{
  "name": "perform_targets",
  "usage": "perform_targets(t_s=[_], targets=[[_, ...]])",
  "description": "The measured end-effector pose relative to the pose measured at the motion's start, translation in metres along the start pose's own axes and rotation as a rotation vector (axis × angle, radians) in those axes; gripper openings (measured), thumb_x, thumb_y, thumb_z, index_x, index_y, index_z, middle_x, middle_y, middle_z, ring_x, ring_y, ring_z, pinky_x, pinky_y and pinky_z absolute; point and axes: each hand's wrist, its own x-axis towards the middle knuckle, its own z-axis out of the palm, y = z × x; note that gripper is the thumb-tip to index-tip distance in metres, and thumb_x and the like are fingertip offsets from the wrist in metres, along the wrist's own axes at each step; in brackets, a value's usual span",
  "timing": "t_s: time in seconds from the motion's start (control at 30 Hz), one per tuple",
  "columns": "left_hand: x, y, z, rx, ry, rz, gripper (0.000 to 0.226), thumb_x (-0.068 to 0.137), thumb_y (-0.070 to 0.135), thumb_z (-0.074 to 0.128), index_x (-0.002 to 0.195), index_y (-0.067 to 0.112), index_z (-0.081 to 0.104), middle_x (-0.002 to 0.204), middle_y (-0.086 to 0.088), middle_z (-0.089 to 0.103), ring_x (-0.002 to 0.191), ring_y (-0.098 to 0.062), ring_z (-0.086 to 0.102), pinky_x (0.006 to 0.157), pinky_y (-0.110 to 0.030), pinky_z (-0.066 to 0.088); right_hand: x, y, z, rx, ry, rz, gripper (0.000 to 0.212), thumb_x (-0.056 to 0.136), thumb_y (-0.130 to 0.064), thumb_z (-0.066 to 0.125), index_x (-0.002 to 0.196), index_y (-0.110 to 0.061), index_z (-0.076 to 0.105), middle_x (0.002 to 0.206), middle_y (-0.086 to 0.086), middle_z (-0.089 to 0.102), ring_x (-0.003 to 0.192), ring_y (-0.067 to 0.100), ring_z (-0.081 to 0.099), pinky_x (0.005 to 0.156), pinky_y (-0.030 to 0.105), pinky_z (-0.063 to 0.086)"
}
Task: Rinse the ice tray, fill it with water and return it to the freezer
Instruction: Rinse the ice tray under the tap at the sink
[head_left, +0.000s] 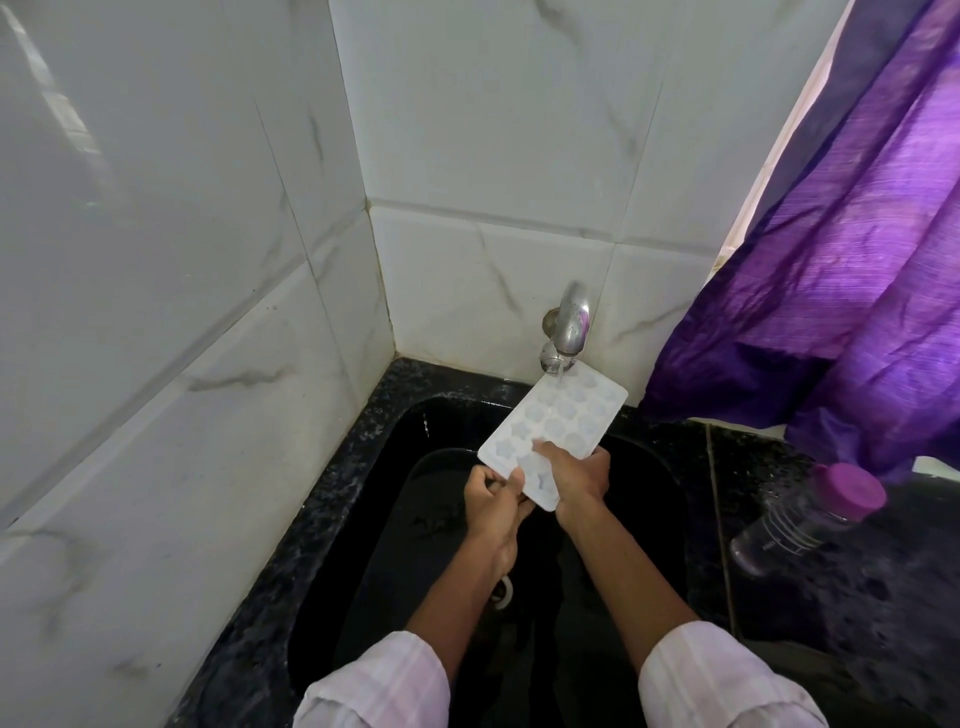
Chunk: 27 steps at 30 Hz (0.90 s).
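A white ice tray (558, 423) with star-shaped and round pockets is held tilted over the black sink (374, 467). Its far end sits under the steel tap (569, 325), and a thin stream of water runs onto it. My left hand (491, 499) pinches the tray's near left corner. My right hand (576, 475) grips the near right edge, thumb on top of the tray.
White marble-look tiles form the corner behind the sink. A dark bottle with a purple cap (808, 519) lies on the black granite counter (857, 597) at the right. A purple curtain (841, 234) hangs over the counter's far right.
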Motion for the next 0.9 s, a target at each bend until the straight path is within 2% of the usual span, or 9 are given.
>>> perform_targets(t_s=[0.07, 0.17, 0.3, 0.4, 0.5, 0.63, 0.7, 0.8, 0.9], targets=[[0.000, 0.000, -0.001, 0.016, -0.010, 0.011, 0.014, 0.100, 0.002, 0.055, 0.112, -0.002, 0.050, 0.112, -0.017, 0.071, 0.102, -0.030, 0.072, 0.084, -0.042, 0.061, -0.001, -0.001, 0.000, 0.010, 0.001, 0.003, 0.066, 0.065, -0.014, 0.090, 0.121, -0.010, 0.057, 0.112, 0.006, 0.068, 0.094, 0.024, 0.069, 0.077, 0.042, 0.062], [-0.001, -0.001, -0.003, 0.051, -0.021, 0.024, 0.013, 0.099, 0.002, 0.056, 0.111, 0.000, 0.051, 0.112, -0.017, 0.072, 0.102, -0.029, 0.072, 0.089, -0.047, 0.059, -0.003, -0.004, 0.000, 0.015, -0.003, 0.031, 0.067, 0.068, -0.011, 0.088, 0.126, -0.008, 0.054, 0.118, 0.008, 0.066, 0.097, 0.025, 0.067, 0.068, 0.034, 0.058], [-0.004, -0.005, -0.005, 0.076, -0.024, 0.040, 0.015, 0.098, 0.001, 0.056, 0.113, 0.007, 0.056, 0.111, -0.012, 0.074, 0.102, -0.026, 0.073, 0.089, -0.047, 0.060, -0.007, -0.009, 0.000, -0.048, 0.003, 0.090, 0.074, 0.073, -0.009, 0.085, 0.131, -0.005, 0.038, 0.121, 0.012, 0.058, 0.098, 0.027, 0.061, 0.078, 0.041, 0.058], [-0.006, -0.008, -0.005, 0.087, -0.025, 0.045, 0.018, 0.099, 0.002, 0.056, 0.115, 0.010, 0.057, 0.110, -0.010, 0.075, 0.101, -0.024, 0.073, 0.088, -0.046, 0.060, -0.009, -0.011, -0.001, -0.079, 0.001, 0.106, 0.072, 0.077, -0.008, 0.081, 0.133, -0.006, 0.034, 0.124, 0.014, 0.056, 0.096, 0.027, 0.058, 0.062, 0.034, 0.052], [-0.011, -0.011, -0.005, 0.088, -0.028, 0.059, 0.020, 0.099, 0.003, 0.056, 0.116, 0.013, 0.057, 0.109, -0.007, 0.075, 0.101, -0.024, 0.074, 0.087, -0.044, 0.061, -0.012, -0.012, -0.001, -0.096, 0.012, 0.120, 0.070, 0.078, -0.009, 0.078, 0.132, -0.006, 0.034, 0.125, 0.015, 0.056, 0.094, 0.027, 0.057, 0.064, 0.033, 0.050], [-0.012, -0.011, -0.005, 0.095, -0.008, 0.080, 0.016, 0.099, 0.002, 0.056, 0.113, 0.009, 0.056, 0.108, -0.009, 0.075, 0.099, -0.023, 0.074, 0.083, -0.040, 0.062, -0.018, -0.011, 0.000, -0.096, 0.034, 0.111, 0.069, 0.079, -0.011, 0.077, 0.133, -0.006, 0.035, 0.124, 0.014, 0.055, 0.096, 0.028, 0.058, 0.053, 0.028, 0.044], [-0.011, -0.009, -0.006, 0.095, -0.003, 0.084, 0.016, 0.098, 0.002, 0.056, 0.113, 0.009, 0.056, 0.109, -0.008, 0.075, 0.098, -0.022, 0.074, 0.084, -0.041, 0.062, -0.019, -0.010, 0.002, -0.093, 0.035, 0.092, 0.071, 0.078, -0.012, 0.080, 0.133, -0.006, 0.035, 0.127, 0.015, 0.056, 0.104, 0.030, 0.060, 0.059, 0.030, 0.050], [-0.011, -0.006, -0.008, 0.086, -0.001, 0.087, 0.017, 0.098, 0.001, 0.057, 0.113, 0.009, 0.056, 0.109, -0.008, 0.075, 0.100, -0.023, 0.074, 0.085, -0.043, 0.061, -0.018, -0.008, 0.003, -0.098, 0.024, 0.069, 0.075, 0.075, -0.013, 0.084, 0.133, -0.006, 0.036, 0.129, 0.015, 0.057, 0.109, 0.031, 0.061, 0.081, 0.041, 0.056], [-0.011, -0.004, -0.010, 0.082, -0.006, 0.093, 0.019, 0.098, 0.001, 0.057, 0.115, 0.009, 0.057, 0.111, -0.008, 0.074, 0.102, -0.023, 0.073, 0.086, -0.043, 0.061, -0.018, -0.007, 0.004, -0.064, -0.002, 0.062, 0.074, 0.074, -0.011, 0.085, 0.131, -0.007, 0.037, 0.127, 0.014, 0.057, 0.102, 0.028, 0.061, 0.085, 0.044, 0.057]])
